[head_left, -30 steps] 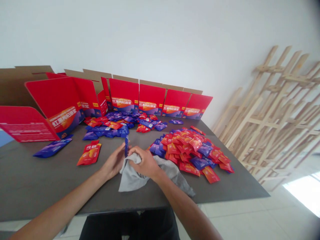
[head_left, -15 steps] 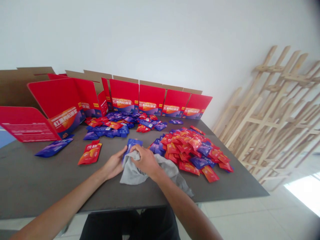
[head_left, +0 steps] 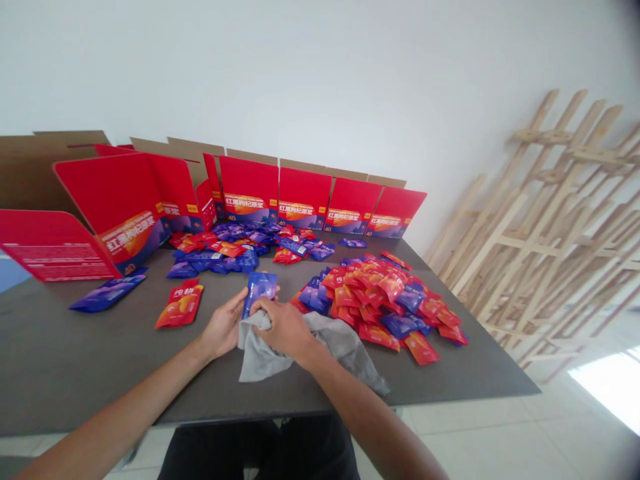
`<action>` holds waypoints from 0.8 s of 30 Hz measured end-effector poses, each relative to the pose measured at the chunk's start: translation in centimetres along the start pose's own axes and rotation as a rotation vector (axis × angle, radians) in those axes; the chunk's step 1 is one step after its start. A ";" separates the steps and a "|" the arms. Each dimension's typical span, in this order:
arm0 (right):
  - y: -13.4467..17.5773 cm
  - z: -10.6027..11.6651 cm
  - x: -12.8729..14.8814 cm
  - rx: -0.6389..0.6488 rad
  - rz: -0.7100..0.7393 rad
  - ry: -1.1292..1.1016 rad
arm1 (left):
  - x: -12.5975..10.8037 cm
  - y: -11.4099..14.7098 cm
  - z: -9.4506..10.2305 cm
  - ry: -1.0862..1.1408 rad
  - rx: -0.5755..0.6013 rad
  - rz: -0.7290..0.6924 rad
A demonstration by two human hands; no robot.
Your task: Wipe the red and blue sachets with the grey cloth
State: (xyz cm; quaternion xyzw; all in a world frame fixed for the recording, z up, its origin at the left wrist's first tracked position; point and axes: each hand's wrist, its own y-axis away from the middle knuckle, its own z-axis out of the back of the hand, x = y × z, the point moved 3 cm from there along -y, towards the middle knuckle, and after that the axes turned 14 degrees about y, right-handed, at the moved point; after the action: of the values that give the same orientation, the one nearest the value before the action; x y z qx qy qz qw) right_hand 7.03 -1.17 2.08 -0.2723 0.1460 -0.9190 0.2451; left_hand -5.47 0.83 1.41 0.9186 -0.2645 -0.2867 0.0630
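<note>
My left hand (head_left: 226, 325) holds a blue pouch (head_left: 262, 287) upright over the front of the table, its fingers behind the pouch and partly hidden. Bunched in my right hand (head_left: 285, 328) is a grey cloth (head_left: 260, 357), pressed against the pouch's lower part. The cloth's far end trails to the right under my right forearm. Beside my right hand lies a heap of red pouches (head_left: 370, 287) with blue ones among them. A single red pouch (head_left: 180, 305) lies flat to the left of my left hand.
Open red cartons (head_left: 250, 183) line the back of the dark table (head_left: 100, 373). A pile of blue pouches (head_left: 225, 260) mixed with red ones sits before them. One large blue pouch (head_left: 107, 291) lies at the left. Wooden easels (head_left: 540, 233) lean at the wall on the right.
The blue pouch has shifted slightly left and up, showing more of its front. My right hand with the cloth has moved a little left and lower on the pouch.
</note>
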 end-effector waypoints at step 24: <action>0.2 -0.6 0.1 0.216 0.046 0.209 | -4.1 -3.8 -2.9 -0.231 -0.060 -0.385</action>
State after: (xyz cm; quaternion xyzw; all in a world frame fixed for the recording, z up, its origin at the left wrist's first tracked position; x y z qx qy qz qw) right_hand 6.75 -1.33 1.57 -0.1439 0.0774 -0.9468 0.2773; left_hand -5.04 6.10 4.84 0.9109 -0.0812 -0.4046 0.0038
